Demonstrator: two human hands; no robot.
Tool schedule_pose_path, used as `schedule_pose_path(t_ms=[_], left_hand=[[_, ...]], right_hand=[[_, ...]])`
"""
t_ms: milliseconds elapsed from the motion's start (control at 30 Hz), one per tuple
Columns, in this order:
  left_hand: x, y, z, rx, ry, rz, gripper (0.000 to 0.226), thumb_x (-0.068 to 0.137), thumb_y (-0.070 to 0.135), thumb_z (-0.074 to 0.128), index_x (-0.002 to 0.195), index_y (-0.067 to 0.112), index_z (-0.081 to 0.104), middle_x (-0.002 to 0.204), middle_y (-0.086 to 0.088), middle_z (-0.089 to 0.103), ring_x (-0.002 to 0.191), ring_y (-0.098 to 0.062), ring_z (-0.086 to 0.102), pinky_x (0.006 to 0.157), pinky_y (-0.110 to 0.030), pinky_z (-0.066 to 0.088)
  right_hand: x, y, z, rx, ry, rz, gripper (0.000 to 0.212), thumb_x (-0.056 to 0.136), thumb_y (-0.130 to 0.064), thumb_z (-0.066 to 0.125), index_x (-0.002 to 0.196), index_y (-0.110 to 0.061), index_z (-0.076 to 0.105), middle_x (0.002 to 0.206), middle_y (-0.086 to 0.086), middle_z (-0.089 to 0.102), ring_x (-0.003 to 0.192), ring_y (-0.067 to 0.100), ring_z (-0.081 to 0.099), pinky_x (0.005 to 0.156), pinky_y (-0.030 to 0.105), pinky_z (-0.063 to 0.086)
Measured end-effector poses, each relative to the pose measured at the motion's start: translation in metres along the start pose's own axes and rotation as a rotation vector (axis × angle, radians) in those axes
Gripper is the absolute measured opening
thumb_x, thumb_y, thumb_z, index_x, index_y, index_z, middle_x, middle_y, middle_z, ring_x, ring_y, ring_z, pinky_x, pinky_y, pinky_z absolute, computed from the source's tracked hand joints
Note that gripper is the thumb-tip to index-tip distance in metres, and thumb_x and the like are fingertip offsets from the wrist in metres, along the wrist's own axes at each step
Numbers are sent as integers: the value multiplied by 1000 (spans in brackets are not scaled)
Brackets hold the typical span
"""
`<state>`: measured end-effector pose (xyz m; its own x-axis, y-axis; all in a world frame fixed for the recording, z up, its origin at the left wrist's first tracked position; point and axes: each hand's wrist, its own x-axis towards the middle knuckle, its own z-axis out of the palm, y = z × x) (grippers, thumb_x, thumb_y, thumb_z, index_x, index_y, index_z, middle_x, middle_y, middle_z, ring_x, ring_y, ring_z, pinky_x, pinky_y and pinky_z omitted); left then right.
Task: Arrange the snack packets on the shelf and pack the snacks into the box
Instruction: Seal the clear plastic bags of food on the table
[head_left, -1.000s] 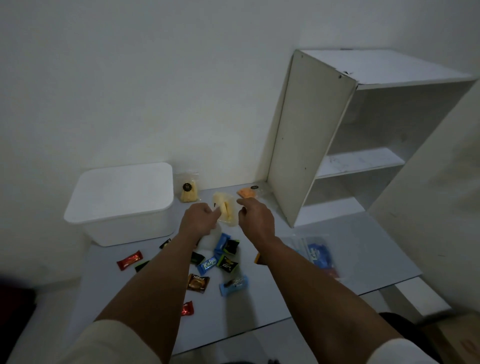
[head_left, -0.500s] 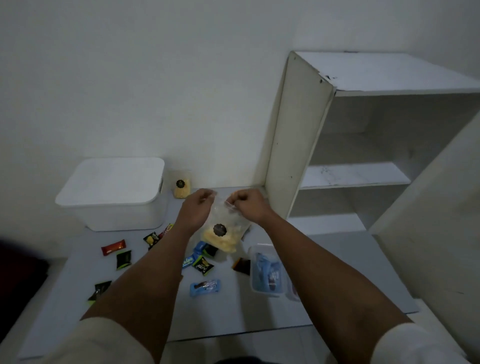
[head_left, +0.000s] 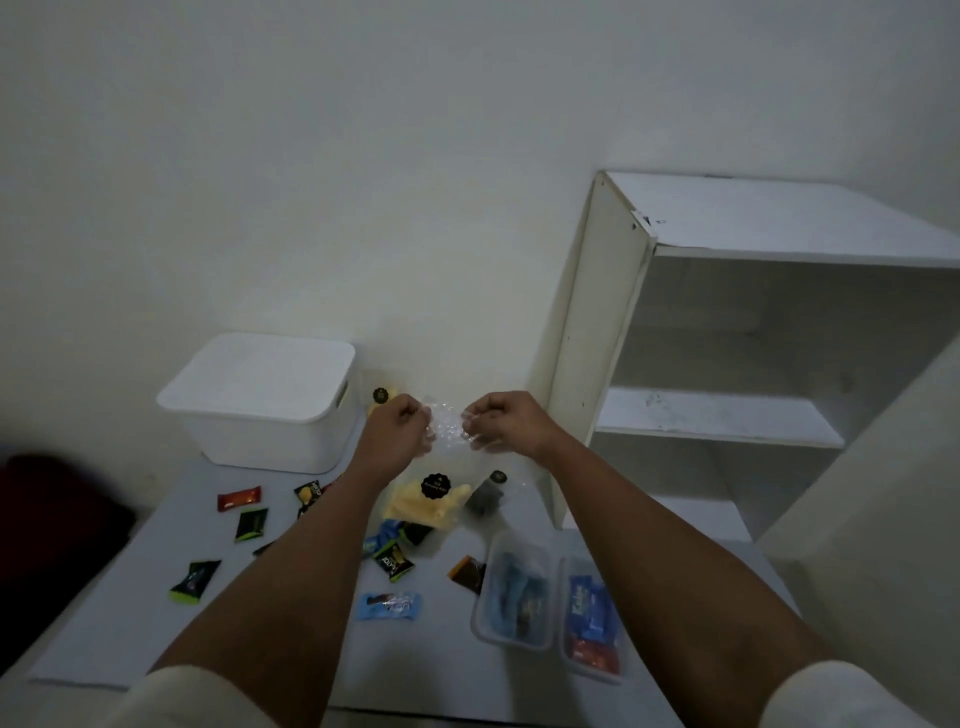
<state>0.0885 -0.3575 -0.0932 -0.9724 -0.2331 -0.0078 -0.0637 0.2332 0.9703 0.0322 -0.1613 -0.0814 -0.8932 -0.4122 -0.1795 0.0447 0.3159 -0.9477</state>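
Your left hand (head_left: 397, 431) and right hand (head_left: 501, 421) are both raised above the far middle of the table (head_left: 104, 623), each pinching one top corner of a clear snack bag (head_left: 428, 499). The bag hangs between the hands, off the table; yellow snacks sit in its lower part under a round black label. Both fists are clenched on the crinkled plastic at the top edge. Far left on the table: a white box (head_left: 260, 405), lid on. Just right of the box, behind your left hand, a second clear bag with a black label (head_left: 381, 396), mostly hidden. Right of the hanging bag, near the base of the shelf (head_left: 717, 415), a small dark packet (head_left: 485, 499); contents cannot be made out. The white shelf stands at far right, its boards bare. Small wrapped snacks lie scattered on the near left and middle: a red packet (head_left: 239, 500), several black-and-green packets (head_left: 251, 524), a blue packet (head_left: 389, 606). Near right: two clear tubs side by side, touching, the left tub (head_left: 514, 597) holding blue packets, the right tub (head_left: 592, 623) holding blue and red packets.
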Motion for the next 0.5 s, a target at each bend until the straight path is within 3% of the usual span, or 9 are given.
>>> schedule_pose_path(t_ms=[133,300,433,500], left_hand=[[-5,2,-8,-14,-44,-51,24,101,19,50,81,11,62,79,-8,69,67,-18,64,69,-38,60],[-5,-2,-13,121,-93,-13,23,103,19,50,82,11,56,78,-7,58,73,-17,57,68,-33,61],[-4,-4,-11,137,-85,5,24,102,21,53,83,8,58,76,-5,61,71,-17,60,76,-43,60],[-5,-4,-11,100,-80,-15,27,102,22,55,88,-1,58,78,-6,61,72,-17,64,73,-39,60]], right_hand=[[3,-8,3,-51,-61,17,19,84,-16,80,100,-7,75,97,13,78,83,18,75,78,33,56],[10,-15,7,-165,-125,-17,3,83,-16,79,85,-14,80,78,0,77,69,8,69,67,25,54],[16,-14,13,-183,-159,-15,6,84,-23,80,82,-17,79,80,0,76,74,12,68,71,28,57],[18,-14,15,-193,-167,-4,10,85,-25,79,85,-15,77,84,2,76,77,13,69,74,29,58]])
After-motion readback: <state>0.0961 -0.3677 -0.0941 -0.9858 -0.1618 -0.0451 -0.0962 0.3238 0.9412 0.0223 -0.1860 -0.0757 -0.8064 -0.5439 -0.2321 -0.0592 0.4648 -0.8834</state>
